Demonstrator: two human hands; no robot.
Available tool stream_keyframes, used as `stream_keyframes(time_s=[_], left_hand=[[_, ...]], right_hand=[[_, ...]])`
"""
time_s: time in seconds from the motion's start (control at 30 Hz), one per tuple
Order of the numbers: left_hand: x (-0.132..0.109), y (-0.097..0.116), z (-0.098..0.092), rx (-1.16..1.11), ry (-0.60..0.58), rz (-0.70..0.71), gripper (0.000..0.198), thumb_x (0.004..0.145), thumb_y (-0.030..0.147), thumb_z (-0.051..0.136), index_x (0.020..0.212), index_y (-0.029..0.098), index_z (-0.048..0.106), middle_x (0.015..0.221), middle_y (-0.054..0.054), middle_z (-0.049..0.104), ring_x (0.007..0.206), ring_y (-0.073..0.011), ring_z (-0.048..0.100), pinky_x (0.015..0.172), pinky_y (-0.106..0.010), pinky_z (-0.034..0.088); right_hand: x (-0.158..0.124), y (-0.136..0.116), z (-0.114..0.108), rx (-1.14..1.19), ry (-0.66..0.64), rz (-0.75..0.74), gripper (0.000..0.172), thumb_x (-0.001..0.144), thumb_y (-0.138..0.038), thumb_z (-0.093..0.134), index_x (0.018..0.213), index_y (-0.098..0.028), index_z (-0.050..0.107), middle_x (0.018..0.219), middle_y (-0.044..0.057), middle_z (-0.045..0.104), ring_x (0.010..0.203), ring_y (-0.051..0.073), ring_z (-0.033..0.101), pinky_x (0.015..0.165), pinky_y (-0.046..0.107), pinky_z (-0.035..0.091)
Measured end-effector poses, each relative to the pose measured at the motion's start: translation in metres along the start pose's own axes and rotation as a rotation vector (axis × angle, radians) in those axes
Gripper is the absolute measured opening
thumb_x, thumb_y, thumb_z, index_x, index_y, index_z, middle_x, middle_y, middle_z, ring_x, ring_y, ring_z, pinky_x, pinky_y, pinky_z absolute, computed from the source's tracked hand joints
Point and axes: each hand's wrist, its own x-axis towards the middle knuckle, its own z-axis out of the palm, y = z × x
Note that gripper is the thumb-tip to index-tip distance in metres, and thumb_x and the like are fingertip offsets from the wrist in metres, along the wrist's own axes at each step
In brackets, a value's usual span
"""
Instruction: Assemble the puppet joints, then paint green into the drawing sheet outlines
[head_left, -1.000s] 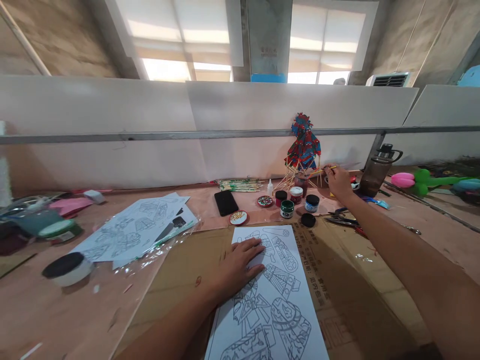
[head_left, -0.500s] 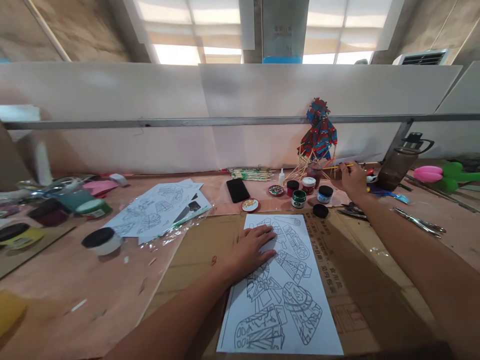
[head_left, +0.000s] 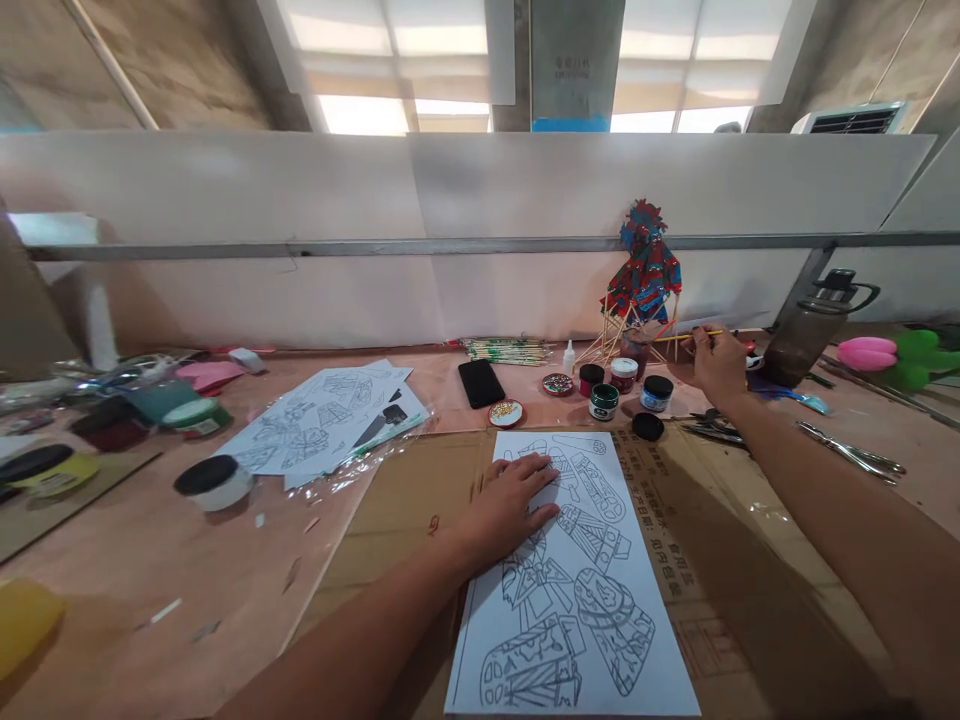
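My left hand (head_left: pixel 512 502) lies flat, fingers spread, on a white sheet printed with line drawings (head_left: pixel 577 590). The sheet rests on a piece of brown cardboard (head_left: pixel 697 560). My right hand (head_left: pixel 718 363) reaches to the back of the table and pinches a thin yellow-handled brush (head_left: pixel 694 335), whose tip points left toward a dark jar (head_left: pixel 634 346). Several small paint pots (head_left: pixel 604 400) stand just left of that hand, one with a loose black lid (head_left: pixel 647 426) beside it. A colourful paper figure on sticks (head_left: pixel 645 275) rises behind them.
A black phone (head_left: pixel 481 383) and a bundle of sticks (head_left: pixel 504 350) lie at the back centre. More printed sheets in plastic (head_left: pixel 330 420) and a black-lidded jar (head_left: pixel 212 482) sit to the left. A dark water bottle (head_left: pixel 814 322), scissors (head_left: pixel 851 452) and balloons (head_left: pixel 892 360) lie at the right.
The view has swung slightly left and down. My right hand with the brush has drawn a little back from the jar area. My left hand stays flat on the sheet.
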Motion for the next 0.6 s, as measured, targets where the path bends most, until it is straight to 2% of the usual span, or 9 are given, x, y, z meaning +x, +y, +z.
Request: stream_keyframes(time_s=[0.1, 0.2, 0.37, 0.5, 0.6], left_hand=[[-0.0002, 0.0023, 0.0002, 0.020, 0.014, -0.005, 0.044, 0.095, 0.043, 0.052, 0.137, 0.028, 0.054, 0.150, -0.007, 0.049, 0.139, -0.0274, 0.041, 0.116, -0.054, 0.025], [-0.0007, 0.0037, 0.0009, 0.034, 0.022, -0.023, 0.044, 0.095, 0.042, 0.052, 0.137, 0.028, 0.053, 0.149, -0.007, 0.049, 0.140, -0.0288, 0.040, 0.116, -0.056, 0.024], [-0.0007, 0.0020, 0.0025, 0.017, 0.024, -0.021, 0.044, 0.095, 0.043, 0.052, 0.137, 0.029, 0.054, 0.149, -0.007, 0.050, 0.140, -0.0294, 0.040, 0.115, -0.056, 0.027], [-0.0003, 0.0004, 0.0035, 0.004, 0.026, -0.029, 0.044, 0.095, 0.043, 0.052, 0.137, 0.029, 0.054, 0.149, -0.007, 0.050, 0.139, -0.0292, 0.041, 0.116, -0.056, 0.026], [-0.0001, 0.0011, 0.0025, 0.002, 0.008, -0.042, 0.044, 0.094, 0.042, 0.054, 0.137, 0.029, 0.054, 0.150, -0.006, 0.049, 0.140, -0.0292, 0.040, 0.116, -0.058, 0.025]], right_hand=[[-0.0005, -0.0017, 0.0000, 0.037, 0.021, 0.029, 0.038, 0.093, -0.047, 0.037, 0.089, -0.019, 0.063, 0.080, 0.012, 0.071, 0.075, 0.026, 0.065, 0.073, 0.041, 0.048], [-0.0013, -0.0020, 0.0019, 0.033, -0.019, 0.041, 0.037, 0.092, -0.048, 0.040, 0.087, -0.019, 0.063, 0.081, 0.013, 0.071, 0.076, 0.027, 0.065, 0.074, 0.042, 0.048], [-0.0025, 0.0007, 0.0046, 0.006, -0.009, 0.118, 0.043, 0.094, -0.052, 0.034, 0.093, -0.019, 0.062, 0.086, 0.014, 0.071, 0.081, 0.028, 0.065, 0.077, 0.043, 0.048], [-0.0032, 0.0047, 0.0055, 0.034, -0.037, 0.089, 0.043, 0.093, -0.055, 0.036, 0.090, -0.020, 0.060, 0.082, 0.013, 0.070, 0.075, 0.027, 0.064, 0.075, 0.043, 0.048], [-0.0046, 0.0066, 0.0053, 0.060, 0.020, 0.089, 0.045, 0.093, -0.057, 0.033, 0.090, -0.020, 0.058, 0.079, 0.012, 0.070, 0.072, 0.027, 0.064, 0.073, 0.044, 0.049]])
